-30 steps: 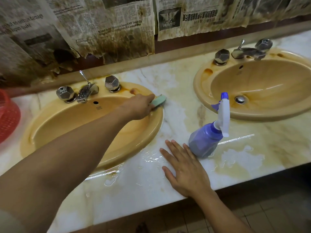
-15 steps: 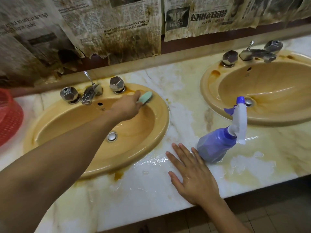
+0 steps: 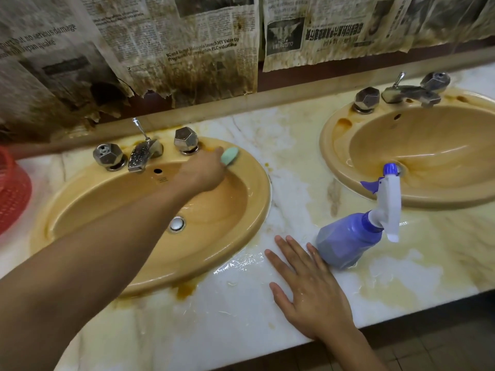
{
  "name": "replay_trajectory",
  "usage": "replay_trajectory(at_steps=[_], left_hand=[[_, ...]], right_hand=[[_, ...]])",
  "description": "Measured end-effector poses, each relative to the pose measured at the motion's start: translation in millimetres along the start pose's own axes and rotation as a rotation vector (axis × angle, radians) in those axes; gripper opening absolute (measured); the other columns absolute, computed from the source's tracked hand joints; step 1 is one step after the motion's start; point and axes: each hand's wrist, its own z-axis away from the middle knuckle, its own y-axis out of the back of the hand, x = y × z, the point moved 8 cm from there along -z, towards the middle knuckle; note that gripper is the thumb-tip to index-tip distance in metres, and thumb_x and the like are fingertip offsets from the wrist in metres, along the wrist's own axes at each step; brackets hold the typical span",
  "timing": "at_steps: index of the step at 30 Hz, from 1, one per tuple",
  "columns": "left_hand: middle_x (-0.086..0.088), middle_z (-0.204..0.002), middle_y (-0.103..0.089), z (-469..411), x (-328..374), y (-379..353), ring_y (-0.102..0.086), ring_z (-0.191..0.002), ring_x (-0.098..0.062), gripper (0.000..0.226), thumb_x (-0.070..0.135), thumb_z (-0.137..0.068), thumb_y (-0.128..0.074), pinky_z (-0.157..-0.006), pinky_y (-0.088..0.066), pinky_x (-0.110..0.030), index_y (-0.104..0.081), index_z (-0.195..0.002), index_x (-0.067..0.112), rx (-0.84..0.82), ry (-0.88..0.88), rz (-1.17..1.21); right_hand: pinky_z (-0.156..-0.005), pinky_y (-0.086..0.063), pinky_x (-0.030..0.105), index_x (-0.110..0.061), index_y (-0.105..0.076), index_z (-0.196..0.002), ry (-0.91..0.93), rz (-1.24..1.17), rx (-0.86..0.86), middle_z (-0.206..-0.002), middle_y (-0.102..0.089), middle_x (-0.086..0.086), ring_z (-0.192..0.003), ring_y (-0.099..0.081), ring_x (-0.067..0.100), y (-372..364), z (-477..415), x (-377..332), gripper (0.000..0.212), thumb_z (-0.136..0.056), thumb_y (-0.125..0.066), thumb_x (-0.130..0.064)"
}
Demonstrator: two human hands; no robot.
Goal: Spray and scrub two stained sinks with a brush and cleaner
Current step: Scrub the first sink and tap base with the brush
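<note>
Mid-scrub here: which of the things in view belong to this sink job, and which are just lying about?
Part of the job:
- green brush, gripped by the left hand at the left sink back rim
- right sink
- purple spray bottle, beside the right hand, which lies flat on the countertop

Lying about:
- red basket, left edge
- stained newspapers on the wall

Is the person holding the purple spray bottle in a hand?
No, the spray bottle stands on the counter, while the right hand lies flat beside it with straight fingers.
</note>
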Motion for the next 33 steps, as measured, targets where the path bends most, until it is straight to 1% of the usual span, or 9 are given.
replay_trajectory(at_steps=[3, 8, 11, 14, 17, 20, 23, 27, 33], left_hand=[[-0.013, -0.103, -0.057, 21, 16, -13, -0.055, -0.085, -0.035, 0.028, 0.028, -0.105, -0.040, -0.066, -0.045, -0.042, -0.045, -0.131, 0.021, 0.024, -0.032, 0.011], [-0.017, -0.098, -0.063, 12, -38, 10, -0.055, -0.078, -0.035, 0.030, 0.006, -0.098, -0.040, -0.063, -0.043, -0.042, -0.043, -0.127, 0.013, 0.231, 0.170, -0.022], [-0.019, -0.107, -0.063, 7, -31, 9, -0.061, -0.091, -0.040, 0.030, 0.002, -0.098, -0.040, -0.068, -0.042, -0.043, -0.042, -0.127, 0.010, 0.236, 0.216, 0.011], [-0.020, -0.113, -0.060, 5, -25, -5, -0.062, -0.098, -0.040, 0.031, 0.009, -0.100, -0.041, -0.070, -0.043, -0.043, -0.036, -0.131, 0.007, 0.154, 0.299, 0.250], [-0.018, -0.102, -0.063, 14, -39, -27, -0.065, -0.072, -0.030, 0.040, 0.013, -0.102, -0.043, -0.054, -0.051, -0.039, -0.040, -0.139, -0.002, 0.042, 0.310, 0.462], [-0.019, -0.095, -0.068, 34, -58, -41, -0.068, -0.061, -0.030, 0.022, 0.024, -0.107, -0.049, -0.045, -0.049, -0.033, -0.057, -0.111, 0.005, 0.031, 0.276, 0.524], [-0.017, -0.092, -0.067, 24, -60, -30, -0.058, -0.063, -0.026, 0.034, 0.034, -0.108, -0.046, -0.047, -0.036, -0.030, -0.060, -0.110, 0.004, 0.137, 0.262, 0.462], [-0.006, -0.071, -0.051, -20, -41, -25, -0.044, -0.041, -0.016, 0.035, 0.032, -0.110, -0.040, -0.041, -0.031, -0.019, -0.053, -0.124, 0.004, 0.047, 0.438, 0.982], [0.005, -0.057, -0.028, 7, -12, -31, -0.019, -0.033, -0.006, 0.034, 0.031, -0.113, -0.031, -0.033, -0.012, -0.014, -0.045, -0.088, 0.015, -0.121, 0.575, 1.487]], right_hand=[[-0.124, -0.012, 0.045, -0.040, -0.013, -0.163, -0.004, 0.001, -0.008, -0.172, -0.002, -0.012, -0.158, -0.002, 0.010, -1, -1, 1, 0.064, -0.104, -0.031, -0.059], [-0.125, -0.012, 0.044, -0.039, -0.016, -0.162, -0.011, 0.015, -0.011, -0.172, -0.004, -0.011, -0.158, -0.003, 0.010, -2, -1, 1, 0.065, -0.103, -0.035, -0.058], [-0.124, -0.013, 0.044, -0.039, -0.017, -0.162, -0.017, 0.011, -0.012, -0.172, -0.004, -0.012, -0.158, -0.004, 0.010, -2, -2, 2, 0.064, -0.103, -0.033, -0.059], [-0.125, -0.012, 0.044, -0.040, -0.017, -0.162, -0.013, 0.004, -0.009, -0.171, -0.004, -0.013, -0.158, -0.004, 0.010, -2, -2, 1, 0.064, -0.103, -0.033, -0.058], [-0.125, -0.013, 0.044, -0.039, -0.017, -0.162, -0.013, 0.007, -0.009, -0.172, -0.004, -0.012, -0.158, -0.004, 0.010, -1, -1, 2, 0.064, -0.103, -0.035, -0.057], [-0.123, -0.015, 0.045, -0.039, -0.018, -0.162, -0.014, 0.000, -0.011, -0.172, -0.005, -0.012, -0.158, -0.006, 0.010, 0, -2, 0, 0.062, -0.104, -0.028, -0.058], [-0.123, -0.018, 0.046, -0.037, -0.021, -0.162, -0.010, -0.013, 0.000, -0.171, -0.008, -0.011, -0.158, -0.009, 0.011, 2, -2, -1, 0.062, -0.104, -0.025, -0.057], [-0.122, -0.020, 0.047, -0.037, -0.023, -0.162, -0.009, -0.016, 0.007, -0.171, -0.011, -0.010, -0.158, -0.011, 0.012, 3, -2, -1, 0.061, -0.104, -0.024, -0.057], [-0.121, -0.021, 0.047, -0.035, -0.025, -0.161, -0.005, -0.007, 0.014, -0.171, -0.013, -0.009, -0.157, -0.013, 0.013, 3, -2, -1, 0.061, -0.104, -0.027, -0.056]])
